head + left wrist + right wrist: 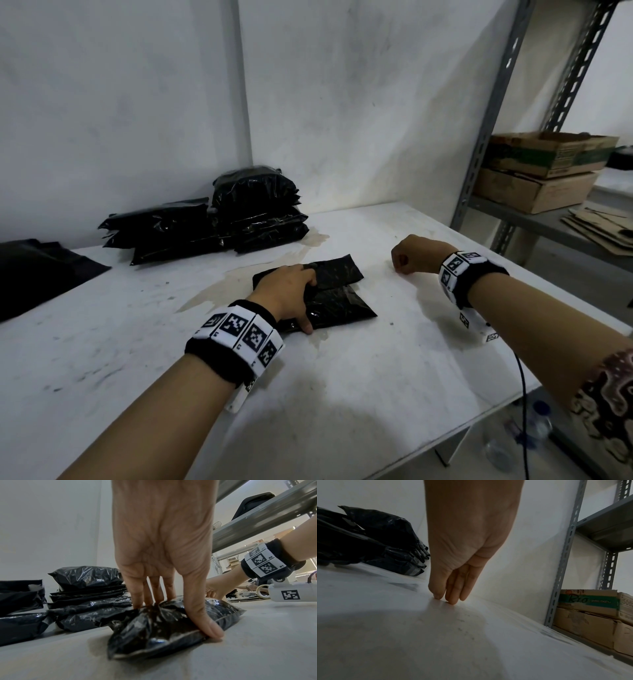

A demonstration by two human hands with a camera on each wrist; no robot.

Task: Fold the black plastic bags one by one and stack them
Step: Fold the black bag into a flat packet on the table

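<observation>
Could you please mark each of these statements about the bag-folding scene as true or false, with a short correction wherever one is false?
1. The left hand rests on the folded bag on the table. True.
2. The right hand holds a bag. False: it holds nothing; its fingertips touch the bare table.
3. A stack of folded bags stands at the wall, behind the folded bag. True.
4. The cardboard boxes sit on the table. False: they sit on the metal shelf to the right.
5. The folded bag lies on top of the stack. False: it lies apart from it, on the table.
</observation>
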